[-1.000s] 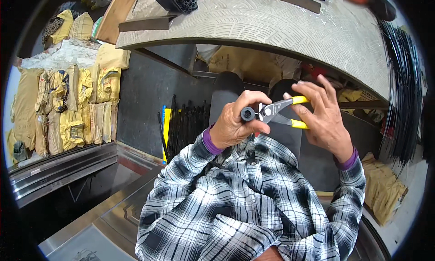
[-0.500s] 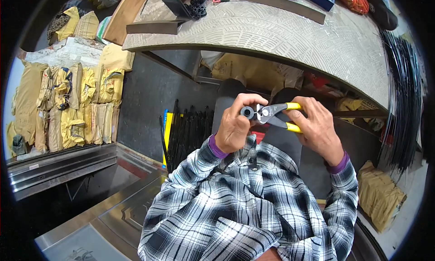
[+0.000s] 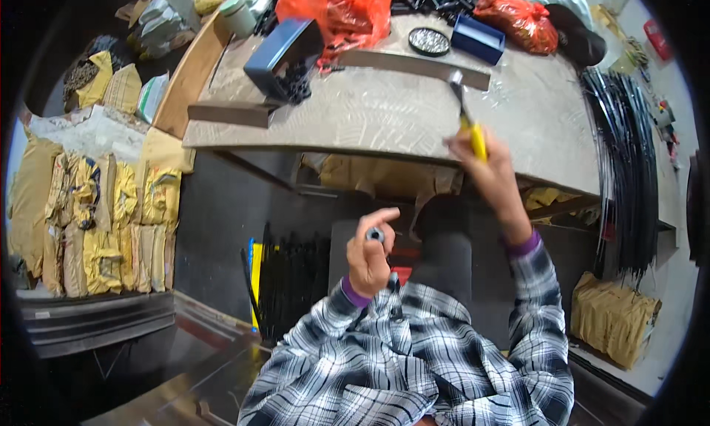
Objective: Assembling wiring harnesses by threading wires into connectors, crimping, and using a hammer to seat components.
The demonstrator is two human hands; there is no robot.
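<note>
My left hand [image 3: 367, 257], held above my lap, is closed round a dark tubular part whose round end [image 3: 375, 234] faces up with a pale ring and a dark centre. Its index finger points out to the right. My right hand [image 3: 489, 176] reaches over the table's near edge and grips a pair of pliers [image 3: 478, 140] by the yellow handles. Their metal jaws point away from me, near a long flat strip [image 3: 414, 65] lying on the table. Motion blurs the pliers, and I cannot tell whether the jaws touch anything.
On the table [image 3: 370, 115] are a blue box [image 3: 285, 56] spilling small black parts, a round dish [image 3: 429, 41] of small shiny pieces, an open blue box [image 3: 478, 40] and red plastic bags [image 3: 336, 15]. Long black rods [image 3: 625, 174] hang at the right; wrapped packages [image 3: 111, 211] stack at the left.
The pliers have left the tubular part; my right hand has carried them forward over the table. My left hand has stayed over my lap with the part, slightly lower in view. The view has tilted up.
</note>
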